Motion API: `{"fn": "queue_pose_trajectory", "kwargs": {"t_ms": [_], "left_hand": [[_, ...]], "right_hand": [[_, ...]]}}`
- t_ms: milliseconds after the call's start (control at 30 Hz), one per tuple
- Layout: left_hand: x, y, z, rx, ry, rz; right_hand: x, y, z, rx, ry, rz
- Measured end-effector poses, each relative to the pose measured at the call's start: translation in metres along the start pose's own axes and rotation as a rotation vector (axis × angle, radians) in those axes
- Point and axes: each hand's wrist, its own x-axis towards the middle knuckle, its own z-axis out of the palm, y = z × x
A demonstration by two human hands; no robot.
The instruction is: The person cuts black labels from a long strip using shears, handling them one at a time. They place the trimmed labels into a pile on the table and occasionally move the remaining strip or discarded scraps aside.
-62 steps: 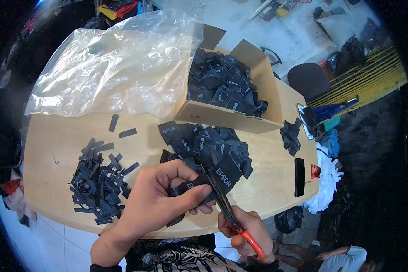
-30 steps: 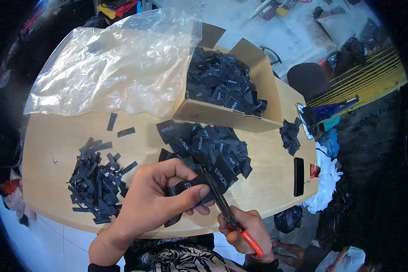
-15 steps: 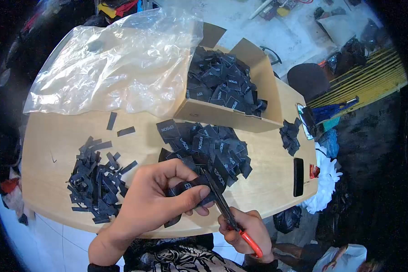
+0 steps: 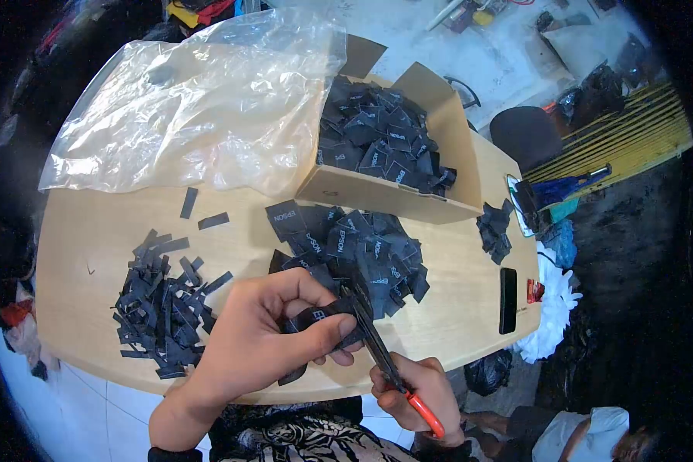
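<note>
Near the table's front edge, my left hand (image 4: 273,331) pinches a black fabric label (image 4: 309,316) with white lettering. My right hand (image 4: 420,393) holds scissors with red handles (image 4: 425,414), their dark blades reaching up and left to the label beside my left fingertips. Just beyond my hands lies a pile of black EPSON labels (image 4: 343,242). Left of my left hand is a heap of narrow black strips (image 4: 162,308), with two loose strips (image 4: 213,221) above it.
An open cardboard box (image 4: 393,202) full of black labels stands behind the pile, beside a clear plastic bag (image 4: 192,115). At the right are a small label pile (image 4: 495,231), a black phone (image 4: 508,300) and a red wrapper (image 4: 535,291). Another person (image 4: 570,435) is at the lower right.
The lettered label piece that stood to the right of the scissor blades no longer shows there. The blades look closer together. The other person at the lower right has shifted.
</note>
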Motion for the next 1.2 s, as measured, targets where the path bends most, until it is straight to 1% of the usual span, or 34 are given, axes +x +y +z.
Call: {"fn": "queue_pose_trajectory", "kwargs": {"t_ms": [267,333,467,600,667,700,733,800,867,900,933,967,1000,1033,1067,1133,1200], "left_hand": [[0.003,-0.002,-0.001,0.016,-0.013,-0.011],[0.004,0.000,0.000,0.028,0.023,-0.036],[0.008,-0.002,0.000,0.025,0.018,-0.019],[0.011,-0.004,0.001,0.015,0.045,-0.025],[0.011,-0.007,0.001,0.012,0.046,-0.025],[0.011,-0.007,0.002,0.001,0.052,-0.013],[0.011,-0.007,0.003,-0.009,0.058,-0.002],[0.008,-0.004,0.004,0.034,0.012,0.011],[0.003,0.003,0.009,0.074,-0.118,-0.002],[0.002,-0.004,0.009,0.146,-0.136,-0.019],[-0.001,0.001,0.010,0.151,-0.132,-0.026],[-0.004,0.011,0.012,0.171,-0.108,-0.008],[-0.008,0.016,0.013,0.193,-0.084,0.007],[-0.011,0.014,0.011,0.286,0.033,0.146],[-0.018,0.016,0.006,0.277,0.113,0.217],[-0.036,0.013,-0.014,0.605,0.167,0.321],[-0.045,0.001,-0.017,0.866,0.205,0.412]], "right_hand": [[0.002,0.001,0.003,-0.007,0.046,-0.001],[0.004,0.001,0.003,0.012,0.067,-0.016],[0.009,-0.003,0.006,0.067,0.104,-0.006],[0.014,0.015,0.002,0.071,0.053,-0.021],[0.018,0.013,0.003,0.561,0.137,-0.074],[0.018,-0.002,-0.001,0.542,0.153,0.024],[0.019,0.003,0.000,0.545,0.156,0.017],[0.021,0.017,0.000,0.762,0.134,-0.291],[0.023,0.006,0.003,0.821,0.190,-0.329],[0.023,0.000,0.003,0.686,0.287,-0.326],[0.022,-0.006,0.004,0.550,0.373,-0.319],[0.022,-0.015,0.005,0.478,0.402,-0.327],[0.022,-0.016,0.008,0.491,0.395,-0.325],[0.022,-0.016,0.010,0.487,0.407,-0.307],[0.023,-0.016,0.012,0.479,0.417,-0.293],[0.022,-0.014,0.014,0.510,0.422,-0.300],[0.018,-0.007,0.009,0.570,0.394,-0.218]]}}
